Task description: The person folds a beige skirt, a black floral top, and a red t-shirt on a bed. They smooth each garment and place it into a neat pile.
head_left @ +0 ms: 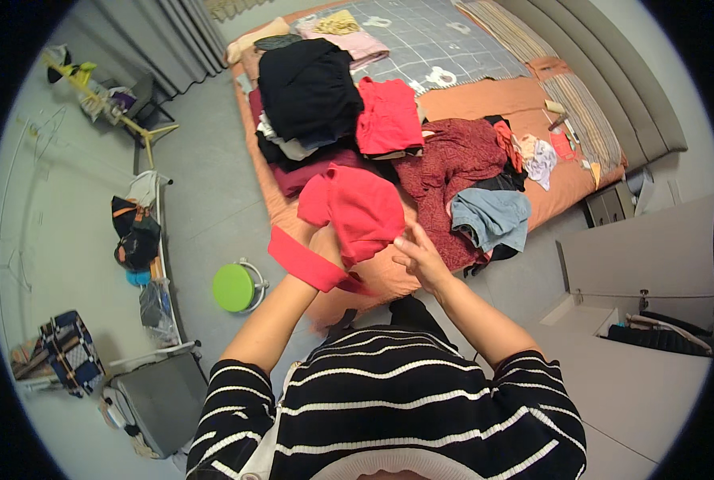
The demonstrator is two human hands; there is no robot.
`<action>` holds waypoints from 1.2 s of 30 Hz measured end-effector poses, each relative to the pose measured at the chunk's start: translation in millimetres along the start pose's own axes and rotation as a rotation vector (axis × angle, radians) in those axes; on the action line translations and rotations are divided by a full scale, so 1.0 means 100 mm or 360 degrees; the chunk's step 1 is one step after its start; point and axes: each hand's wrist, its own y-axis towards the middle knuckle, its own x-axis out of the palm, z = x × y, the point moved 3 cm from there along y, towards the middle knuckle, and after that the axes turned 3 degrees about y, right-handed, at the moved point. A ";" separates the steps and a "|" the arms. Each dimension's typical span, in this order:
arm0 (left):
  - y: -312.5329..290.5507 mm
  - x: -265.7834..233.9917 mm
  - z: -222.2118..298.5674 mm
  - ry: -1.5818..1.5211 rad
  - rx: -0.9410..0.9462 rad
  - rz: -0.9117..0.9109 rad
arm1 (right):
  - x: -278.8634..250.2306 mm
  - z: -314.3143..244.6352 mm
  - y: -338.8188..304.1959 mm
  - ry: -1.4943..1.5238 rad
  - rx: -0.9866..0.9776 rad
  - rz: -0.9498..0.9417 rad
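Observation:
A bright red knitted garment (pixel 365 210) is bunched above the near edge of the bed. My left hand (pixel 326 242) reaches inside it. Cloth covers the fingers, and a red band of the garment loops across my wrist. Just right of the garment is my right hand (pixel 421 258), open with its fingers spread. Its fingertips are at the cloth's edge; whether they touch it I cannot tell. Beyond lie a folded red garment (pixel 390 118) and a pile of black clothes (pixel 309 92). A dark red patterned garment (pixel 445 172) spreads out to the right.
Blue denim (pixel 493 218) lies at the bed's right edge (pixel 561 204). A green round stool (pixel 234 288) stands on the floor to the left, near a rack with bags (pixel 137 236). A grey suitcase (pixel 161 400) is at lower left. At right is a cabinet with an open door (pixel 641 256).

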 end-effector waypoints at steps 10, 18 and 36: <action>-0.81 -0.25 -0.20 0.0494 0.0548 0.0339 | 0.98 0.17 0.23 0.0184 -0.0123 -0.0098; -1.17 -0.68 -0.07 0.0057 0.0402 0.0631 | 0.87 -0.07 0.24 0.1140 0.0018 -0.0322; -0.61 -1.12 0.28 -0.0634 0.0214 0.1105 | 0.97 -0.68 0.21 0.1009 -0.0159 -0.0560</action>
